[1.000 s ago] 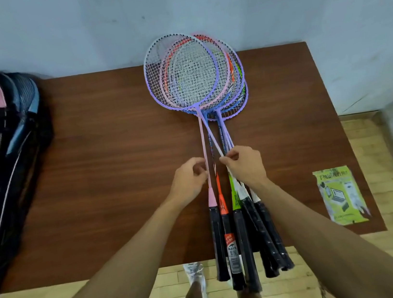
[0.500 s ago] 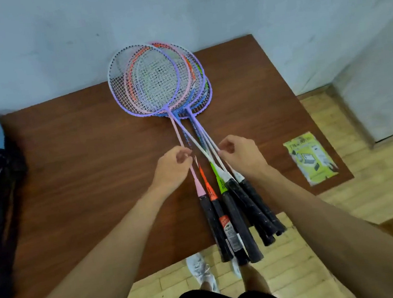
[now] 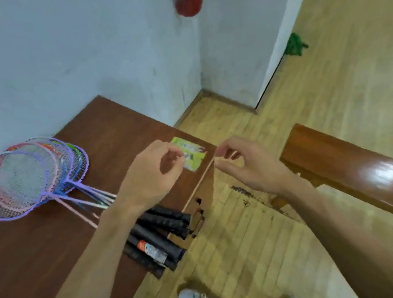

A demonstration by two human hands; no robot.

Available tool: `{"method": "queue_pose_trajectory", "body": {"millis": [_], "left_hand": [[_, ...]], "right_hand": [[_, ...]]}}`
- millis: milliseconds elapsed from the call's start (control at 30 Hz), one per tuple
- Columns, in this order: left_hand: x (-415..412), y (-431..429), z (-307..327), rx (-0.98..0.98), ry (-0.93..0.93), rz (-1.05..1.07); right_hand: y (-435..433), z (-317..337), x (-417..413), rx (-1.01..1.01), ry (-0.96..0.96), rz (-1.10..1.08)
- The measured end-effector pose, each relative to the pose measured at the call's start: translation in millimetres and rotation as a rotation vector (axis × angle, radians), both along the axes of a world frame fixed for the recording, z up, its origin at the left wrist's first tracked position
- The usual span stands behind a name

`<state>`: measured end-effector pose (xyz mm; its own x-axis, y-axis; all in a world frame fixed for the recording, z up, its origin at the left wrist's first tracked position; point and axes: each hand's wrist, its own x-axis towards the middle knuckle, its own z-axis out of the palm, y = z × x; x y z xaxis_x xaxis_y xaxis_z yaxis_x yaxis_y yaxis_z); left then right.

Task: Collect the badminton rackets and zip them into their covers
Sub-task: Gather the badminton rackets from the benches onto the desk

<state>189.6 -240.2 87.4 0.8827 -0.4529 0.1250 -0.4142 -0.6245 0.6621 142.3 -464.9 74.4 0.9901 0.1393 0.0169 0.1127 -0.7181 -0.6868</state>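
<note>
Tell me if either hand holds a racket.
No, the left hand and right hand are empty; the rackets lie on the table.

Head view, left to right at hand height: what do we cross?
racket heads → left hand → green leaflet → right hand → glossy wooden surface

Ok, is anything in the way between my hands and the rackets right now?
Nothing visible does. The rackets lie stacked on the table with nothing on top; the left hand hovers empty near their shafts, the right hand beyond the table edge. The green leaflet lies apart, near the corner.
</note>
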Motion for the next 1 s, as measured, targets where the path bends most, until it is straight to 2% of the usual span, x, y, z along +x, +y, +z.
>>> {"method": "queue_pose_trajectory", "body": {"millis": [200, 533, 767, 900, 1000], "left_hand": [[-72.3, -182.4, 34.8, 0.14, -0.079, -0.319], [-229.5, -484.0, 20.5, 0.354, -0.208, -0.73], [-292.1, -647.5, -7.6, 0.439, -0.178, -1.011], [-316.1, -742.0, -30.9, 0.474, -0.191, -1.071], [-332.2, -814.7, -40.1, 0.426, -0.172, -1.125]], "right_hand": [[-164.6, 20.7, -136.7, 0.011, -0.05, -0.275], [-401.0, 1.1, -371.2, -0.02, 0.025, -0.704], [-508.3, -24.6, -474.4, -0.01, 0.122, -0.951], [-583.7, -44.1, -513.9, 0.003, 0.194, -1.045], [-645.8, -48.2, -534.0, -0.015, 0.212, -1.095]]}}
